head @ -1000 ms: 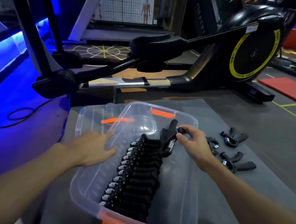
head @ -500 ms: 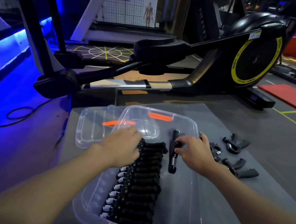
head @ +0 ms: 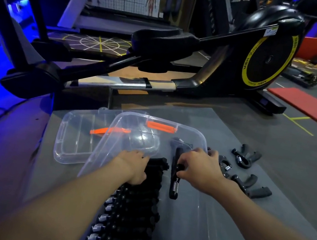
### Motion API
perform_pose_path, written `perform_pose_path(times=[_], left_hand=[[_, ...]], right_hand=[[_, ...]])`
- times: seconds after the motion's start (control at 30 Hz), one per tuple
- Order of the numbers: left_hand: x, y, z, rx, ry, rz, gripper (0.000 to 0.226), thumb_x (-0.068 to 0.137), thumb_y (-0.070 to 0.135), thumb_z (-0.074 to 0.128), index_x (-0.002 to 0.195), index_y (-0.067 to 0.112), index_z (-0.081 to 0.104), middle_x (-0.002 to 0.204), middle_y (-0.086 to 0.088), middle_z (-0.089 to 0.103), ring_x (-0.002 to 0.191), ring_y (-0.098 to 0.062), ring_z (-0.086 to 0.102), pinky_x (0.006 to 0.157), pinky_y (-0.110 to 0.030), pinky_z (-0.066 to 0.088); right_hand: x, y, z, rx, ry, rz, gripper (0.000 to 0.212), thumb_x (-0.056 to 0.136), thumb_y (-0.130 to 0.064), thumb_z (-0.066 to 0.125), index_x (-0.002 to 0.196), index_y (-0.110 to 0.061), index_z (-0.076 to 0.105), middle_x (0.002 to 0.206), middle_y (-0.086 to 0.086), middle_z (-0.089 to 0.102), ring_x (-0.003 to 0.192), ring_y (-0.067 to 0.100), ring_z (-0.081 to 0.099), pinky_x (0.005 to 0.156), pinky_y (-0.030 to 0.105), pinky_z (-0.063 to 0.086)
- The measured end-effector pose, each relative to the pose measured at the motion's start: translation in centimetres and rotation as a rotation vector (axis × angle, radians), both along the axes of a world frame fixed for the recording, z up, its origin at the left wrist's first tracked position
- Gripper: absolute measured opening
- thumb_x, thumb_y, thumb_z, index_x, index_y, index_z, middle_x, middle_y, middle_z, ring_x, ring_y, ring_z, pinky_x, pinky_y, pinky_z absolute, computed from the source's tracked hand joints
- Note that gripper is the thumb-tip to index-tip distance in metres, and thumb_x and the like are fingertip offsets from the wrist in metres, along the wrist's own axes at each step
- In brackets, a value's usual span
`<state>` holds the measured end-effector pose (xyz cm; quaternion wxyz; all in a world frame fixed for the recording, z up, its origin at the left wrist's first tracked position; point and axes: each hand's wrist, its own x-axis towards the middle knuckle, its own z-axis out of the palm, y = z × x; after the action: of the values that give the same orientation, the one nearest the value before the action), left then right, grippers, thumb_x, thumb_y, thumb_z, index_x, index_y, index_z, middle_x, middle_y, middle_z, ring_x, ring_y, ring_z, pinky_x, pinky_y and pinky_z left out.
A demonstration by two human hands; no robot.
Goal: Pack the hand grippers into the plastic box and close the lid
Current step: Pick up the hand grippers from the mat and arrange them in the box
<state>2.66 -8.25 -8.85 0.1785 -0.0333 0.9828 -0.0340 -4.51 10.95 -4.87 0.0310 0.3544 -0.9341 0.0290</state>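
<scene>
My right hand (head: 201, 170) pinches one hand gripper (head: 174, 186) in the plastic box (head: 198, 134), while my left hand (head: 134, 165) rests on the packed row (head: 135, 221), fingers' curl unclear.

One plastic box (head: 198, 134), one lid (head: 72, 140). Row of hand grippers (head: 136, 209) inside box: packed too tight for me to count. One single hand gripper (head: 174, 185) in my right hand (head: 200, 167). Three loose hand grippers (head: 246, 159) toward surface's right edge.
</scene>
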Motion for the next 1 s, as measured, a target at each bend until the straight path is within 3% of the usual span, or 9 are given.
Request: perform_pose_path(times=[0.23,0.37,0.47,0.63,0.83,1.0], left_hand=[[1.2,-1.6,-0.9,0.015,0.014,0.049,0.067,0.094,0.043,0.04,0.152,0.017,0.018,0.15,-0.012,0.041,0.138,-0.029,0.038,0.113,-0.043,0.029],[1.4,-0.6,-0.9,0.121,0.106,-0.027,0.073,0.096,0.041,0.042,0.155,0.019,0.007,0.162,-0.006,0.017,0.149,-0.024,0.014,0.12,-0.046,0.017],[1.3,0.3,-0.9,0.106,0.027,-0.042,0.071,0.097,0.042,0.04,0.156,0.017,0.009,0.164,-0.006,0.011,0.151,-0.024,0.007,0.121,-0.046,0.011],[1.3,0.9,-1.6,0.111,-0.036,-0.005,0.074,0.098,0.041,0.038,0.156,0.023,-0.003,0.165,-0.001,-0.001,0.151,-0.023,-0.005,0.121,-0.05,0.004],[0.1,1.3,-1.6,0.165,-0.06,0.039,0.083,0.091,0.049,0.041,0.155,0.029,-0.007,0.165,0.002,0.001,0.151,-0.02,-0.002,0.121,-0.052,0.006],[0.1,1.6,-1.6,0.278,0.121,0.075,0.083,0.084,0.051,0.047,0.155,0.026,0.013,0.16,0.002,0.024,0.148,-0.019,0.015,0.119,-0.055,0.007]], right_hand=[[0.0,0.1,-0.2,-0.062,0.013,0.002,0.015,0.076,-0.04,0.066,0.088,-0.031,0.069,0.086,-0.014,0.065,0.101,0.011,0.049,0.09,0.039,0.024],[0.3,0.2,0.0,-0.084,0.004,0.005,0.014,0.076,-0.038,0.066,0.087,-0.031,0.069,0.086,-0.014,0.065,0.101,0.011,0.05,0.093,0.039,0.026],[0.4,0.2,0.0,-0.07,0.002,0.003,0.014,0.076,-0.038,0.066,0.088,-0.031,0.068,0.086,-0.013,0.065,0.102,0.011,0.049,0.095,0.041,0.026],[0.3,0.2,-0.1,-0.082,0.0,0.001,0.014,0.075,-0.039,0.066,0.087,-0.03,0.069,0.083,-0.013,0.064,0.099,0.01,0.048,0.093,0.04,0.025],[0.1,0.1,-0.4,-0.086,0.01,0.001,0.016,0.074,-0.039,0.065,0.086,-0.029,0.068,0.082,-0.012,0.065,0.099,0.01,0.048,0.091,0.039,0.026],[0.2,0.2,-0.3,-0.077,-0.016,0.009,0.015,0.074,-0.038,0.064,0.087,-0.03,0.068,0.081,-0.012,0.065,0.102,0.011,0.047,0.094,0.041,0.026]])
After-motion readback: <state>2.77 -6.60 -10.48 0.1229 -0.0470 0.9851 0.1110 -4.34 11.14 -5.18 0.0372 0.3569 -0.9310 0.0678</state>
